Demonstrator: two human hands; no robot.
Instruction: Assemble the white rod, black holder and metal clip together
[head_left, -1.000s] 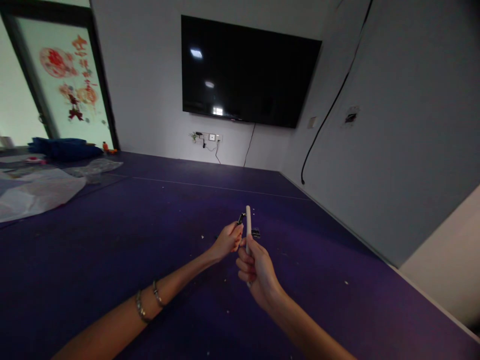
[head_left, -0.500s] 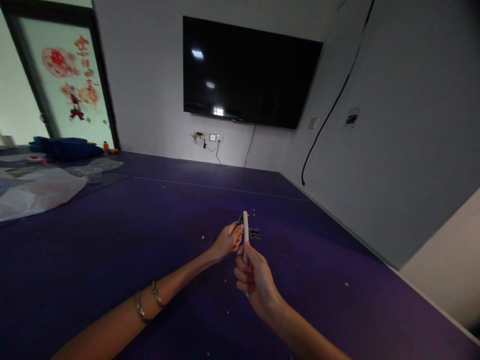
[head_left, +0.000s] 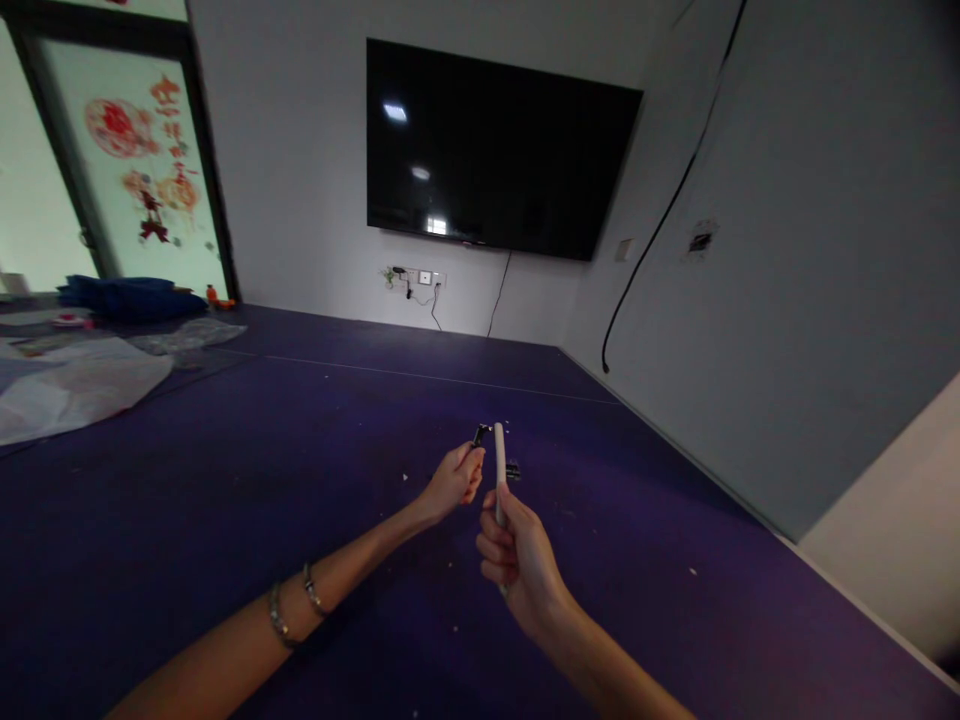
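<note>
My left hand point(head_left: 454, 487) is closed around a small dark tool point(head_left: 478, 435), whose bent tip sticks out above the fingers; its exact kind is too small to tell. A slim white rod point(head_left: 500, 452) stands nearly upright in my right hand point(head_left: 525, 555), with thumb and fingers wrapped round its lower part. The rod's top end is close to the tool's tip, with a narrow gap between them. Partly behind the rod, a small dark flat object point(head_left: 513, 470) lies on the purple surface point(head_left: 322, 440).
Small white scraps lie scattered around my hands. White sheeting point(head_left: 82, 385), clear plastic point(head_left: 187, 335) and blue cloth point(head_left: 131, 297) are at the far left. A black cable point(head_left: 660, 220) hangs along the right wall; a television point(head_left: 502, 150) is mounted ahead.
My right hand has shifted slightly to the right with the white rod, moving it away from the dark tool. More of the tool's tip shows now. My left hand is nearly still.
</note>
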